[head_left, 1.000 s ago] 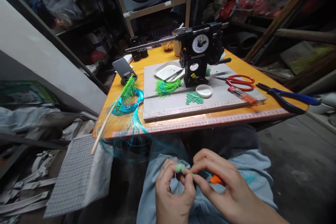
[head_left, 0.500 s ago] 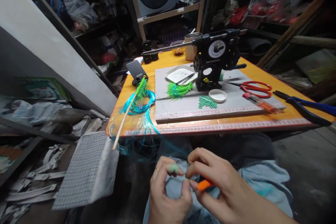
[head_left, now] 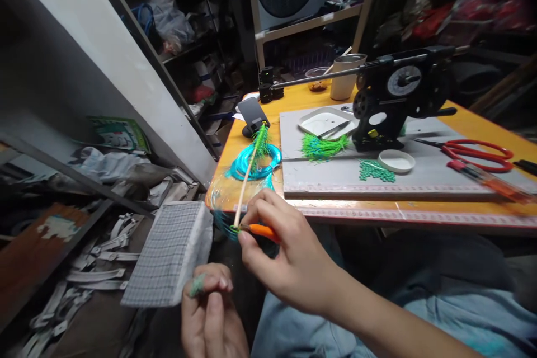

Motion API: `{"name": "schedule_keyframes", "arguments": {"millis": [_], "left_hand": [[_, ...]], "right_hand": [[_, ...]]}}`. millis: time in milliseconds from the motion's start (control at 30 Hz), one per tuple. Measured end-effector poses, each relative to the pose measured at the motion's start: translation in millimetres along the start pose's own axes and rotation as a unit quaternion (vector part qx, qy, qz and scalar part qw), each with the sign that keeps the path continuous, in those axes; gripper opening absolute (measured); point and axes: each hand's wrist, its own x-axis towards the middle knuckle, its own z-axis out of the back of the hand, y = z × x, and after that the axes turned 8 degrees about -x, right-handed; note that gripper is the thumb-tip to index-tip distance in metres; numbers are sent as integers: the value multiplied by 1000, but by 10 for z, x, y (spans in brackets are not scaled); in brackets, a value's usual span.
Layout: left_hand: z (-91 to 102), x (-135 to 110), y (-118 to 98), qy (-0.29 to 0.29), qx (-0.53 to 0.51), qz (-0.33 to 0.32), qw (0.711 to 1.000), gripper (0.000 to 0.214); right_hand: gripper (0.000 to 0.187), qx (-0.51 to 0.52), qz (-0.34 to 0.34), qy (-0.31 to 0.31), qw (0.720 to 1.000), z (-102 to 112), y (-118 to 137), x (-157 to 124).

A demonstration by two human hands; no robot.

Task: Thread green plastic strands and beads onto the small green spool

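Observation:
My right hand (head_left: 285, 251) is raised beside the near left corner of the orange table (head_left: 461, 215), its fingers pinched on a small orange-handled tool (head_left: 259, 230) whose tip meets the lower end of a thin wooden stick (head_left: 247, 179). The stick leans over a coil of blue filament (head_left: 254, 162) and carries a green bristly tuft (head_left: 261, 142). My left hand (head_left: 212, 313) is low over my lap, closed on a small green fuzzy piece (head_left: 197, 286). Fine blue strands hang off the table edge by my right hand.
On a grey board (head_left: 327, 179) stand a black winding machine with a dial (head_left: 398, 98), a white tray (head_left: 325, 121), a green fibre bunch (head_left: 321, 146), green beads (head_left: 376, 170) and a white lid (head_left: 396, 160). Red scissors (head_left: 478, 152) lie right. A chequered cloth pad (head_left: 170, 254) leans left.
My right hand has risen from my lap to the stick's lower end with the orange tool. My left hand has dropped lower, still pinching the green piece. The view has swung left.

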Motion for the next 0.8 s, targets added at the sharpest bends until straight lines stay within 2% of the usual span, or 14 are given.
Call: {"name": "schedule_keyframes", "arguments": {"millis": [200,267,333,467,567,633,667,733,800], "left_hand": [[5,-16,18,5,0,3,1000,8],[0,-13,34,12,-1,-4,1000,7],[-9,-14,47,19,-3,-12,1000,5],[-59,-86,77,49,6,-19,999,5],[-135,-277,174,80,18,-1,997,7],[-175,-467,305,86,36,47,995,9],[-182,-567,390,97,67,94,989,12],[-166,-739,580,96,138,240,956,17],[-127,-839,771,98,151,379,908,29]], "right_hand": [[6,-49,-2,-10,999,-90,-44,33],[3,-120,4,-27,992,-96,-168,125],[8,-213,-4,-57,975,-49,-365,266],[27,-273,-44,-117,954,277,-714,455],[22,-277,-37,-149,948,637,-730,286],[16,-265,-21,-161,950,846,-672,25],[13,-255,-16,-159,954,929,-648,-133],[12,-232,-26,-136,963,1050,-643,-474],[12,-212,-52,-98,971,1119,-694,-819]]}}
